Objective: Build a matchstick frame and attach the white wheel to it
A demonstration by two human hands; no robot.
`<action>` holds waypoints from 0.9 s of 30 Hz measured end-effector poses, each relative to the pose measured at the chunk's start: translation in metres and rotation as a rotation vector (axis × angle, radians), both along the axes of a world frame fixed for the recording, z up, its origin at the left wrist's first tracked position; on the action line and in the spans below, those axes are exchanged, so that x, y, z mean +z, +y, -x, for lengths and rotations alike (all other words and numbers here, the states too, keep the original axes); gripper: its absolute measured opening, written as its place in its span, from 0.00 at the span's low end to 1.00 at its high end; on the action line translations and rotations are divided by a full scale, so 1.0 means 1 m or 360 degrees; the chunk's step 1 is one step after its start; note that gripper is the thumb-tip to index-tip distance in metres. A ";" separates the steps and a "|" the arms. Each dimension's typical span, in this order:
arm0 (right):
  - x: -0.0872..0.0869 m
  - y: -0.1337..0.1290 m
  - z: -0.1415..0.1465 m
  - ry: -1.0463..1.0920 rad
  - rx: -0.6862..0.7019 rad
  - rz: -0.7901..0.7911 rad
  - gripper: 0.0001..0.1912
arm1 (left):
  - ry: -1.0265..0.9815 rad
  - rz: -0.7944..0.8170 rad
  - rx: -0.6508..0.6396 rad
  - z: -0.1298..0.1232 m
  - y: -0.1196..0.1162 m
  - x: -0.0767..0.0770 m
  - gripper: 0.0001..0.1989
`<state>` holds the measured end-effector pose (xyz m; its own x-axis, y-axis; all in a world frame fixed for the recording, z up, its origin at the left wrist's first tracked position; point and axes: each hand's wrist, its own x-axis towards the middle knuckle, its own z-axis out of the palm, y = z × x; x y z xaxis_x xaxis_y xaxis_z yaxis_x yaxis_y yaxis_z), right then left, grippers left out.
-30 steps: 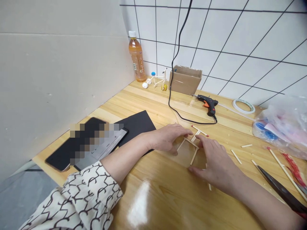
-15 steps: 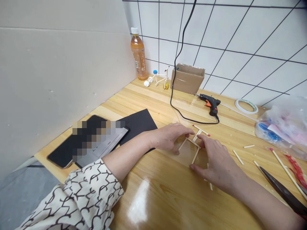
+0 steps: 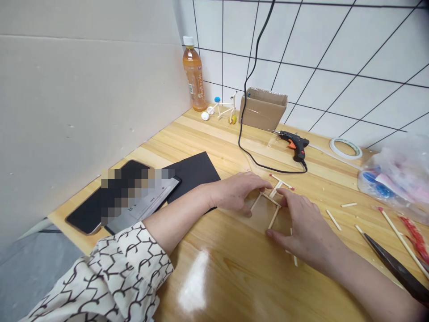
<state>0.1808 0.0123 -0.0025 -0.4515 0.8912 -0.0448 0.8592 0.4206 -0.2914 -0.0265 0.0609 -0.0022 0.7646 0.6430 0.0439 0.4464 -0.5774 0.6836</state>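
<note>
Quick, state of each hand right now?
Left hand: curled against the small square pale wooden-stick frame; grip cannot be told.
Right hand: spread over the frame's right side; grip cannot be told.

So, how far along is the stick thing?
A stick model with wheels looks done, standing by the box. In hand: a stick frame, between the left hand and right hand. Left: loose sticks nearby, and the glue gun, set down.
</note>
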 end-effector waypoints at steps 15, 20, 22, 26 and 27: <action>-0.001 0.001 0.000 0.0048 -0.0005 -0.0011 0.31 | 0.0016 -0.0002 0.0006 -0.001 -0.001 0.000 0.34; -0.003 0.002 -0.001 0.0066 -0.0003 -0.0053 0.30 | 0.0004 -0.0018 0.0006 -0.001 -0.001 0.001 0.33; -0.003 0.002 -0.002 0.0044 -0.0001 -0.0042 0.31 | 0.0011 -0.0019 0.0006 -0.001 -0.001 0.001 0.33; -0.002 0.002 -0.001 0.0001 0.0012 -0.0020 0.31 | 0.0027 -0.0016 -0.0005 -0.002 -0.001 0.001 0.32; -0.002 0.002 -0.001 -0.0007 0.0008 -0.0020 0.31 | 0.0026 -0.0017 -0.0007 -0.002 -0.001 0.001 0.32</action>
<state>0.1817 0.0147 -0.0042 -0.4555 0.8895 -0.0358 0.8585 0.4283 -0.2821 -0.0250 0.0602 -0.0014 0.7679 0.6394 0.0384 0.4550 -0.5867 0.6699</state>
